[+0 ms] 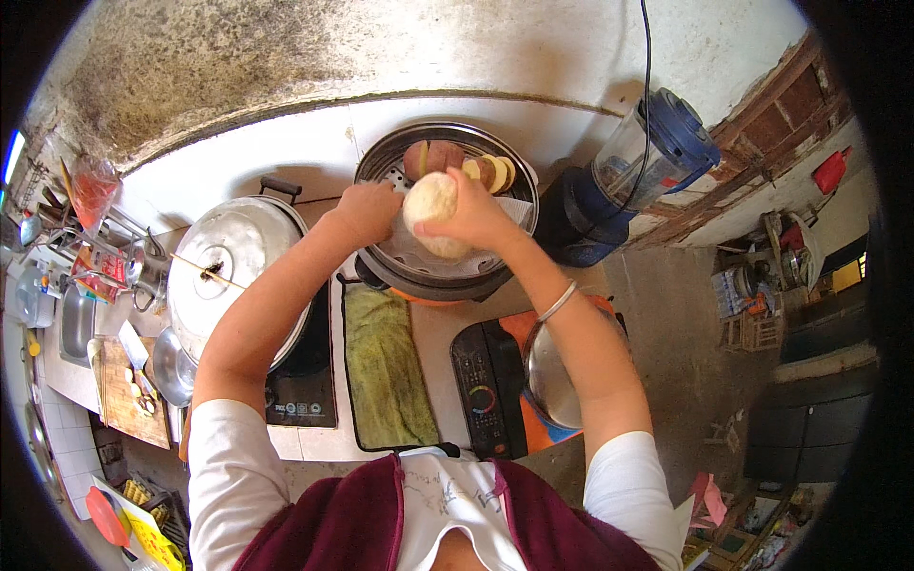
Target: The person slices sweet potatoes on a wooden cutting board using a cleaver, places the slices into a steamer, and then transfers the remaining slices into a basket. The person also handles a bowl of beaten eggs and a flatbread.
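My right hand (471, 210), with a bangle (557, 301) on its wrist, holds a pale, rounded lump, perhaps dough (430, 207), above a round metal steamer pot (528, 178). Another pale piece shows just beneath it. My left hand (369, 210) is curled at the pot's left side; whether it grips something is hidden. Inside the pot, reddish-skinned sweet potatoes (439, 155) and cut yellow-fleshed slices (502, 175) lie at the back, with a white liner (515, 210) at the right.
A large lidded pot (235, 235) stands left on a hob (303, 400). Nearer me lie a green towel (389, 364) and a black control panel (489, 400). A blender (621, 171) stands right; a cleaver (133, 345) rests on a cutting board (118, 407).
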The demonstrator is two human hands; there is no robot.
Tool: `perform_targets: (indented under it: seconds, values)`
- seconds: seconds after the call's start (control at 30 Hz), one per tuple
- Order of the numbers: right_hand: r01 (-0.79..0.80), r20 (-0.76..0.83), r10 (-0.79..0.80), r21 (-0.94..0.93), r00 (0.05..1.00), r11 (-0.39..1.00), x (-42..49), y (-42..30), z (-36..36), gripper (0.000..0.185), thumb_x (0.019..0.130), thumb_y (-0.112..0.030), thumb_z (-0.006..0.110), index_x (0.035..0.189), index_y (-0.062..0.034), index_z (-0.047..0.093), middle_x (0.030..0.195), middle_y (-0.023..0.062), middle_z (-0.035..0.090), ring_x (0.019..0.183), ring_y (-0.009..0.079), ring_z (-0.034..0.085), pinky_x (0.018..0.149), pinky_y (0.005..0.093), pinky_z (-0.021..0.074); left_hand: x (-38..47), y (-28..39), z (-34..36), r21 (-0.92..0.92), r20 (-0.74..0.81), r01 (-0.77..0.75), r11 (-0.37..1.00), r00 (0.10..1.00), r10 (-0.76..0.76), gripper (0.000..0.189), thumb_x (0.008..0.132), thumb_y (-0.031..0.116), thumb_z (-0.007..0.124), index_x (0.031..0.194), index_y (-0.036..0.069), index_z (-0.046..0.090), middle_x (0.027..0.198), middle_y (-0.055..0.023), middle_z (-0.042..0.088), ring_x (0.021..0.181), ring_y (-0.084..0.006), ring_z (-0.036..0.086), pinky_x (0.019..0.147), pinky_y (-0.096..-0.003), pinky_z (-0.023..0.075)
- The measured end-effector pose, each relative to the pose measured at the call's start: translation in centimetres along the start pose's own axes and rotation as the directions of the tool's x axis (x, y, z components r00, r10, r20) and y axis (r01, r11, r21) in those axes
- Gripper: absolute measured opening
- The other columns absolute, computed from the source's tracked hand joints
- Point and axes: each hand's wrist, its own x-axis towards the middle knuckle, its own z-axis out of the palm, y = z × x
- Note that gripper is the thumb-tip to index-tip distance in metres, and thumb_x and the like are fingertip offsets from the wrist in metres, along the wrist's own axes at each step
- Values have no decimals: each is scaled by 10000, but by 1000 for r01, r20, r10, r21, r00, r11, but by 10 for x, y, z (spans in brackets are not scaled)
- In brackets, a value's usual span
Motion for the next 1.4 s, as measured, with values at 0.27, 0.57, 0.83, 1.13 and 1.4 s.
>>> perform_targets:
  seconds: [0.27, 0.57, 0.83, 1.13, 1.4]
  values:
    - [39, 2, -40, -291, 999, 956, -29, -16, 7, 919, 655, -392, 788, 1388, -28, 370, 1280, 246, 493, 1199, 379, 479, 983, 435, 422, 8, -7, 13, -126, -55, 111, 986, 991, -118, 250, 796, 158, 610, 1022, 53, 632, 1006, -155, 646, 920, -336, 641, 784, -433, 516]
    - [82, 294, 179, -697, 939, 712, -27, 30, -29, 436, 694, -213, 749, 1079, -51, 625, 1055, 182, 645, 976, 342, 627, 827, 426, 510, 2, 20, -13, -348, 85, 54, 936, 996, -26, 801, 663, 442, 802, 1271, 45, 463, 1075, -199, 639, 1015, -345, 620, 867, -413, 483]
    - [124, -276, -149, -106, 949, 987, -105, 45, -77, 301, 811, -124, 665, 1096, -36, 620, 981, 142, 663, 891, 265, 657, 778, 349, 515, 0, 41, 6, -403, 15, 27, 915, 1000, -23, 1108, 550, 438, 867, 1423, 56, 302, 1218, -262, 529, 1121, -415, 539, 931, -443, 454]
    - [-373, -54, 382, -378, 922, 847, -281, 106, -69, 463, 763, -186, 726, 1176, -43, 575, 1166, 176, 563, 1058, 355, 558, 910, 418, 452, -7, 28, 7, -455, -88, -1, 891, 995, -44, 974, 600, 290, 844, 1405, 70, 343, 1259, -229, 483, 1120, -380, 532, 959, -412, 445]
    - [-410, -208, 356, -355, 911, 840, -325, 145, -39, 349, 766, -159, 725, 1080, -54, 616, 1047, 151, 579, 1014, 345, 550, 847, 425, 471, 68, -8, 8, -525, -352, -45, 850, 921, -169, 579, 786, 158, 694, 1316, 44, 490, 1216, -209, 546, 1123, -346, 534, 967, -390, 430]
